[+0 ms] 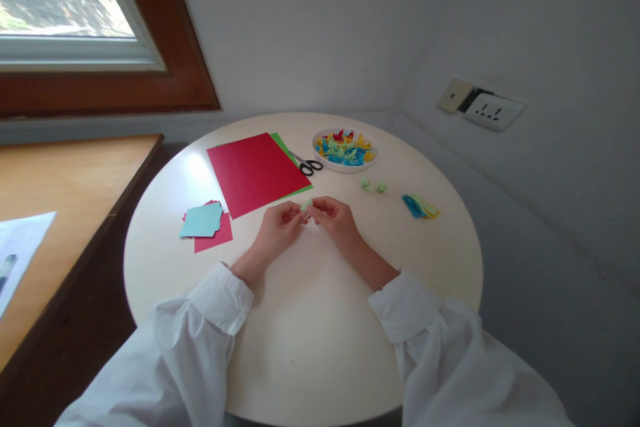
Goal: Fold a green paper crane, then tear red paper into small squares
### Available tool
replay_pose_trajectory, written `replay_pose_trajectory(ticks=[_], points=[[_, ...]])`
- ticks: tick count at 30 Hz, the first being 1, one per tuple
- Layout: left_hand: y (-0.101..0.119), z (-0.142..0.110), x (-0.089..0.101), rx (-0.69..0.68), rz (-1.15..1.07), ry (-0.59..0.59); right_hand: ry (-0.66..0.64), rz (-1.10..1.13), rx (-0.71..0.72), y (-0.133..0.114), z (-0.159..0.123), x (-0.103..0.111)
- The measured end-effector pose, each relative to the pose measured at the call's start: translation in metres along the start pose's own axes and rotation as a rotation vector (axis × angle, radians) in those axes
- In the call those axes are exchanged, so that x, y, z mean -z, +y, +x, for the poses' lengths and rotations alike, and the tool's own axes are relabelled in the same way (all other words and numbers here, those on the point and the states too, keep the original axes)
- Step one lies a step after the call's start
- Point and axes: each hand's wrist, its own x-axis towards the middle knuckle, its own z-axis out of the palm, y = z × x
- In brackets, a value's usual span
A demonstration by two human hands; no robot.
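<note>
A small piece of pale green folded paper point(307, 205) is pinched between my two hands above the middle of the round table. My left hand point(281, 223) grips it from the left with closed fingers. From the other side my right hand point(336, 217) pinches it, thumb and fingertips together. Much of the paper is hidden by the fingers, so its exact fold cannot be made out. Two little pale green folded paper pieces point(373, 185) stand on the table beyond my right hand. A white dish point(345, 168) behind them holds many small folded papers in blue, yellow, red and green.
Large red paper point(257, 173) lies over green paper, with black-handled scissors point(311, 167) at its right edge. Light blue squares point(201, 221) rest on red ones at left. Blue and yellow folded strips point(420, 207) lie at right. A wooden desk point(75, 187) stands left of the round table point(310, 347).
</note>
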Motion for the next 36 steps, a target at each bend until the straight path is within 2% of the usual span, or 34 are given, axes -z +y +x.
replay_pose_trajectory(ticks=[4,15,23,30,33,36], points=[[0.005,-0.003,-0.002,0.005,0.022,-0.081,-0.018,-0.01,0.015,-0.002,0.0,0.0],[0.007,-0.002,-0.002,0.058,-0.037,-0.121,-0.001,0.078,-0.029,-0.002,-0.003,-0.001],[0.012,-0.003,0.001,0.011,0.0,-0.145,-0.052,0.359,-0.21,-0.001,-0.005,-0.005],[0.009,-0.004,0.003,-0.051,0.094,-0.135,-0.107,0.287,-0.188,-0.005,-0.004,-0.002],[0.008,-0.005,0.002,-0.046,0.131,-0.129,-0.107,0.223,-0.151,-0.004,-0.004,-0.002],[0.009,-0.005,0.0,-0.022,0.118,-0.123,-0.087,0.27,-0.155,-0.002,-0.003,-0.002]])
